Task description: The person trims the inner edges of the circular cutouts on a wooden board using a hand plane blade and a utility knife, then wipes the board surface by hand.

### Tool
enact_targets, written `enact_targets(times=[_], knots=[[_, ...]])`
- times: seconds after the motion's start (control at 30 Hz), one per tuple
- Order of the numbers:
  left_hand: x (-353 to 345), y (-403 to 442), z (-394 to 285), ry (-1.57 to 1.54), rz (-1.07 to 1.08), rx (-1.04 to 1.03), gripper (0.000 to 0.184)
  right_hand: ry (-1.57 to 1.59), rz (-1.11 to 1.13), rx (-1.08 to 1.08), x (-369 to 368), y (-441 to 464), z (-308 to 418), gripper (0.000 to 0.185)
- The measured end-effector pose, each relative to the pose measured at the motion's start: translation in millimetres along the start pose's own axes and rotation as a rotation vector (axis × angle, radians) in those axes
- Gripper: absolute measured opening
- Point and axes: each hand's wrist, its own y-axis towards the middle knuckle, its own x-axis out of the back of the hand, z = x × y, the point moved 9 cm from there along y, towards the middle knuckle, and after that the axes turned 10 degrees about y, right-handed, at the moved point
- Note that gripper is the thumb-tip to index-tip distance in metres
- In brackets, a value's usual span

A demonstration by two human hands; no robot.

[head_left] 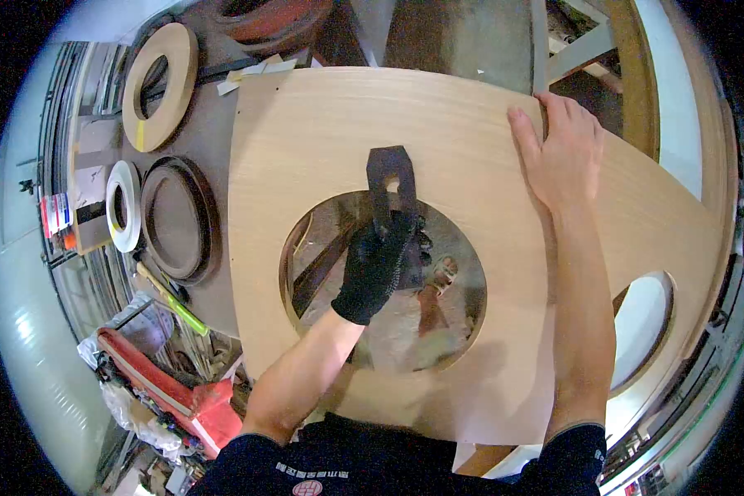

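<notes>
My left hand (380,260), in a black glove, is closed around a dark tool (391,169) at the round opening of a pale wooden panel (331,124). The tool's flat upper end, with a small hole in it, lies over the opening's top edge. Its lower part is partly hidden by the glove. Bare and with fingers spread, my right hand (566,153) lies flat on the upper right edge of that panel. A second wooden panel (636,198) with an oval opening extends beneath my right forearm.
Rolls of edge banding, one wooden (182,87), one white (124,207) and one brown (178,219), lie on the left surface. A red machine part (215,413) stands lower left. A green-handled tool (186,314) lies nearby. A metal frame (583,54) is at upper right.
</notes>
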Motion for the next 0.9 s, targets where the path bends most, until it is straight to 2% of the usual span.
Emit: enact_targets(times=[0.13, 0.23, 0.27, 0.37, 0.43, 0.47, 0.63, 0.7, 0.8, 0.9], knots=[[6.8, 0.8, 5.5, -0.214, -0.031, 0.156, 0.026, 0.020, -0.015, 0.002, 0.9, 0.3, 0.3, 0.049], [31.4, -11.6, -1.3, -0.267, -0.185, 0.052, 0.027, 0.028, -0.021, 0.017, 0.1, 0.8, -1.0, 0.049], [44.2, -15.6, -0.8, -0.102, -0.314, 0.072, 0.027, 0.026, -0.020, 0.021, -0.4, 0.9, -1.4, 0.048], [45.9, -12.1, -10.0, 0.176, -0.349, 0.021, 0.027, 0.071, 0.012, -0.010, 2.6, 2.8, 2.4, 0.045], [46.6, -9.4, -10.8, 0.276, -0.350, -0.196, 0.026, 0.073, 0.028, -0.024, 1.7, 3.2, 2.8, 0.044], [49.0, -7.1, -7.2, 0.263, -0.364, -0.206, 0.025, 0.071, 0.033, -0.031, 1.3, 3.8, 3.1, 0.043], [46.3, -4.8, 11.6, -0.081, -0.373, -0.006, 0.022, 0.033, 0.036, -0.027, 1.1, 5.3, 7.9, 0.041], [43.0, -2.4, 12.5, -0.137, -0.350, -0.002, 0.021, 0.026, 0.048, -0.034, -0.7, 5.0, 8.2, 0.041], [43.4, -0.3, 0.4, -0.012, -0.356, -0.016, 0.026, 0.024, 0.048, -0.039, -2.3, 5.5, 11.0, 0.041], [43.0, 2.7, -4.1, -0.001, -0.363, -0.053, 0.024, 0.016, 0.049, -0.030, -2.9, 5.4, 13.6, 0.042]])
